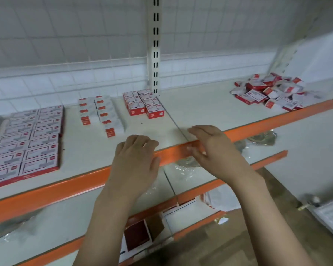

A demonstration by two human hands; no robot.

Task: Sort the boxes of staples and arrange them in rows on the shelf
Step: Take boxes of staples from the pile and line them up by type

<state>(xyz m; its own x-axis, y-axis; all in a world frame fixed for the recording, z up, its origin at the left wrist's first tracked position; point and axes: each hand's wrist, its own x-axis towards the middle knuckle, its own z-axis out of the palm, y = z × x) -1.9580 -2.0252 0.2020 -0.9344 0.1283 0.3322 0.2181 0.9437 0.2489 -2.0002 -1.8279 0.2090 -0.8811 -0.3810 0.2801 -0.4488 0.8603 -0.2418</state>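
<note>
Stretching across the frame, a white shelf point(200, 104) with an orange front lip carries four groups of staple boxes. Largest is the block of big boxes point(27, 143) at far left, laid flat in two columns of roughly nine or ten each, its near end cut off by the edge of the view. At far right lies a loose heap of unsorted boxes point(269, 91), too jumbled to count. Near the slotted upright post point(155, 45) stands a tidy block of eight red boxes point(144, 103), two columns of four. Between that block and the big one run two lines of small boxes point(100, 114), five in the left line and about seven in the right. Both hands are out at the shelf's front edge, holding nothing: the left hand point(136, 164) with loosely bent fingers resting on the shelf top, the right hand point(211, 145) flatter, fingers extended over the orange lip. Below, a lower shelf point(65, 217) holds crumpled clear plastic wrap point(185, 167).
</note>
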